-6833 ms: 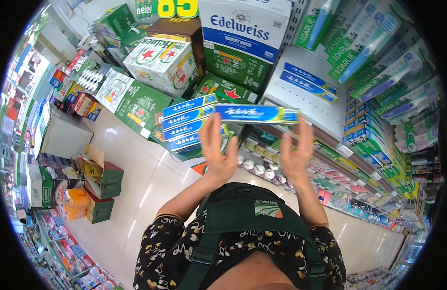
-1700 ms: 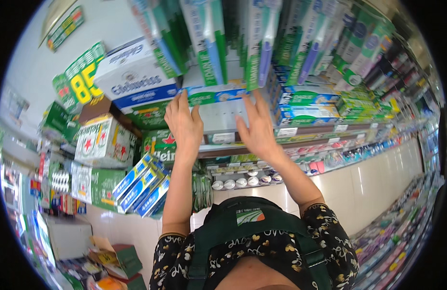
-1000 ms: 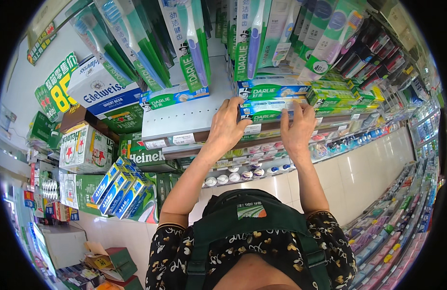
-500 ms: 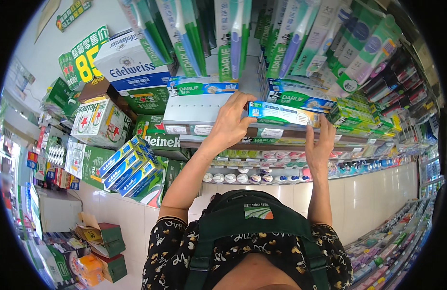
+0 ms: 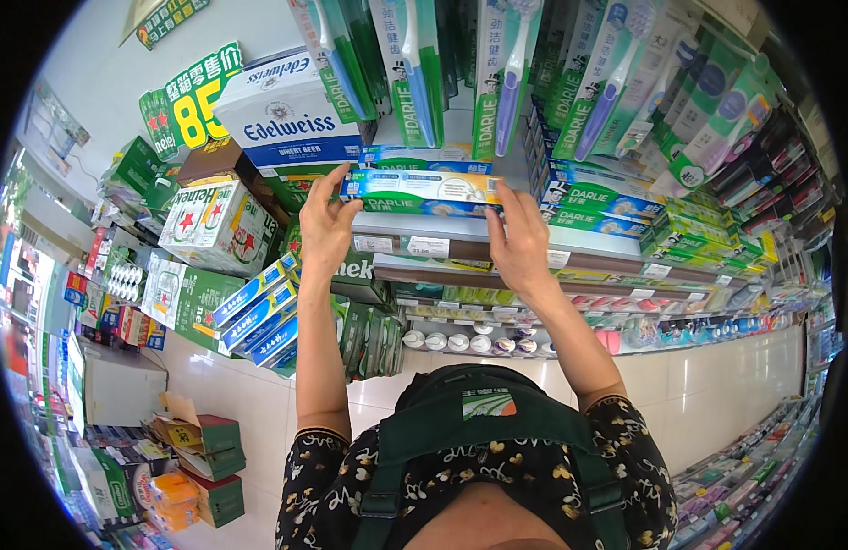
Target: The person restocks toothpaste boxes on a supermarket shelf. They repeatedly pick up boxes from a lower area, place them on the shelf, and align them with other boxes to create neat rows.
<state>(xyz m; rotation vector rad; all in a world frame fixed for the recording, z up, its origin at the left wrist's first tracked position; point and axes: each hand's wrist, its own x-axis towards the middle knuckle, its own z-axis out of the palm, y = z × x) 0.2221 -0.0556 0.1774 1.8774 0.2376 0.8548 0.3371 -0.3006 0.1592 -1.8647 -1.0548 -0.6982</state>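
Observation:
A long blue, white and green toothpaste box lies level over the shelf between my two hands, in front of another toothpaste box. My left hand grips its left end, fingers at the corner and thumb at the near side. At its right end, my right hand is closed, thumb on the near face and fingers round the end. Whether the held box rests on the shelf or hangs just above it, I cannot tell.
Toothbrush packs hang above the shelf. More toothpaste boxes are stacked to the right. Beer cartons stand at the left, with a stack of blue-yellow boxes nearer me. Bottles with white tops line a lower shelf.
Both hands have carried the toothpaste box leftward, from beside the right stack to in front of the left toothpaste box. The view has shifted slightly too.

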